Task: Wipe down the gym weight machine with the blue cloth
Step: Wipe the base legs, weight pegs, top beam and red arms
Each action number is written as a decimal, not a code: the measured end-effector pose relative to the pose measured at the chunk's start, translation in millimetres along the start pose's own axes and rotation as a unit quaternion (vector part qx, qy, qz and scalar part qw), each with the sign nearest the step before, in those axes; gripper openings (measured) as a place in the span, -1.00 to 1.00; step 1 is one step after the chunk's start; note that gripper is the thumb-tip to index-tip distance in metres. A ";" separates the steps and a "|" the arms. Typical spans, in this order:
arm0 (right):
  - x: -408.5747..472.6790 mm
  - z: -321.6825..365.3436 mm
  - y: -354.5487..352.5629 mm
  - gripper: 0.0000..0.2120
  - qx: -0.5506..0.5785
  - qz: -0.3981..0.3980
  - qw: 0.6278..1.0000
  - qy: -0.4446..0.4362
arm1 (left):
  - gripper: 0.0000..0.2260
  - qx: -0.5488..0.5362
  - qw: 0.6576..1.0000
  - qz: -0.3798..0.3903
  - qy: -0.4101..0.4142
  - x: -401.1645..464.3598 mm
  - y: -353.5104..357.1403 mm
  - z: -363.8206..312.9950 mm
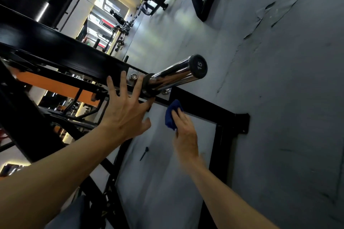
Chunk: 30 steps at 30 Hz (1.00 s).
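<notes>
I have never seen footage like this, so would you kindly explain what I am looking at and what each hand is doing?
This is one picture from a camera worn on a person's head, tilted, looking down at their own two hands in a gym. The black bars belong to a weight machine's frame. The shiny chrome peg sticking out is where weight plates slide on; its end cap reads 15. The left hand is spread open, its fingers against the frame beside the peg. The right hand holds a bunched blue cloth just below the peg, near the frame. The grey floor lies behind.
</notes>
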State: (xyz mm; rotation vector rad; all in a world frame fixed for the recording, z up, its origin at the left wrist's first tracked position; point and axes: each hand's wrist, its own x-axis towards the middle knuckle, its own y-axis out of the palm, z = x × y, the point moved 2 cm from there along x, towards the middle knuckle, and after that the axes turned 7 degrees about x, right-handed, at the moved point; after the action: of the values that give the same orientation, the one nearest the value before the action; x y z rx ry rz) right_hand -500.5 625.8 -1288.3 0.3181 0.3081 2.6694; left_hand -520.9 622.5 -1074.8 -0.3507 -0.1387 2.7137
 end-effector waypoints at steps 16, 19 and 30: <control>4.4 -177.4 -91.4 -0.27 -0.182 0.087 0.969 0.145 | -0.27 0.059 0.989 0.061 0.120 98.8 34.0 -183.9; 13.8 -187.3 -71.5 -0.32 -0.147 0.039 0.983 0.108 | -0.23 0.069 0.990 0.041 0.116 105.7 49.0 -185.7; 22.2 -241.7 -106.5 -0.37 -0.384 0.168 0.904 0.081 | -0.28 0.074 0.989 0.005 0.125 109.2 47.5 -193.9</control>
State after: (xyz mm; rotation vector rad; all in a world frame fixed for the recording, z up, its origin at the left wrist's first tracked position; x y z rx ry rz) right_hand -543.4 689.7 -1541.9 -0.1161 -0.8152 2.8884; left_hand -584.7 631.6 -1293.1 -0.6423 0.1339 2.6414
